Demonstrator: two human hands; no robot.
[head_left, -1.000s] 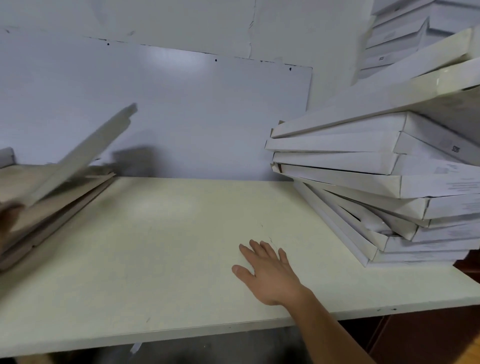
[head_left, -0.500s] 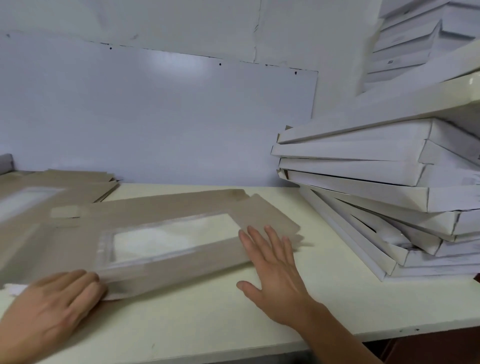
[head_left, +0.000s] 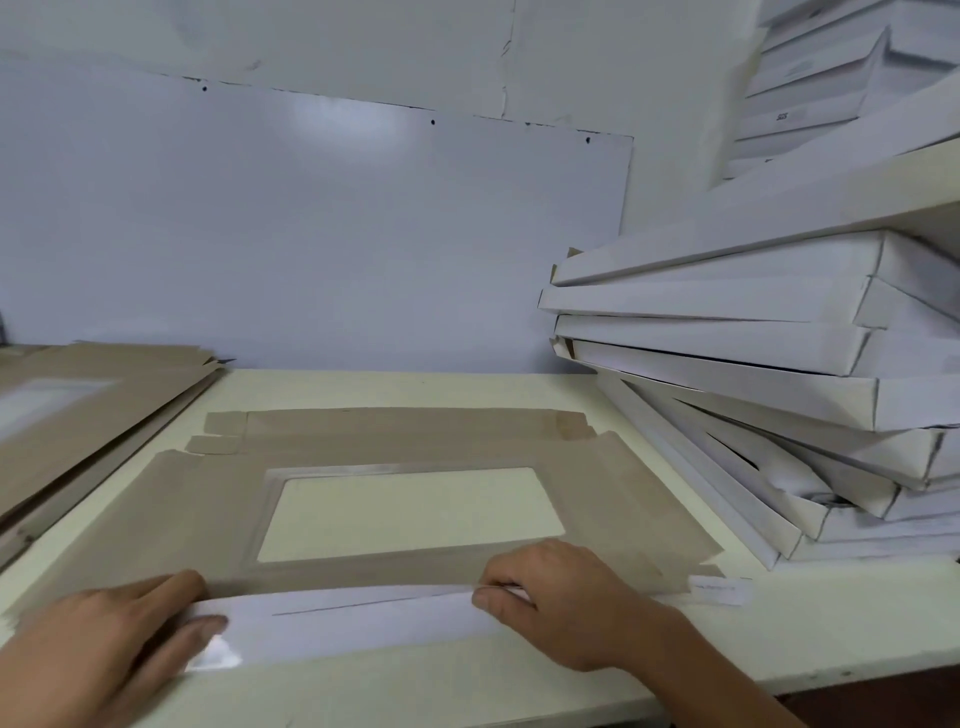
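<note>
A flat brown cardboard box blank (head_left: 613, 499) with a clear rectangular window lies in the middle of the cream table (head_left: 519, 384). Its near flap (head_left: 353, 618) is folded up toward me and shows its white side. My left hand (head_left: 104, 644) grips the left end of that flap, fingers over its top edge and thumb on its white face. My right hand (head_left: 561, 597) pinches the flap's top edge near the right end.
A pile of the same brown flat blanks (head_left: 98, 395) lies at the table's left. A leaning stack of folded white boxes (head_left: 753, 374) fills the right side, under a shelf (head_left: 831, 208) with more boxes. A white panel (head_left: 311, 234) covers the wall behind.
The blank, lifted off the left pile a second ago, now lies flat in the middle. Both hands moved to its near edge and folded the near flap up, white side showing.
</note>
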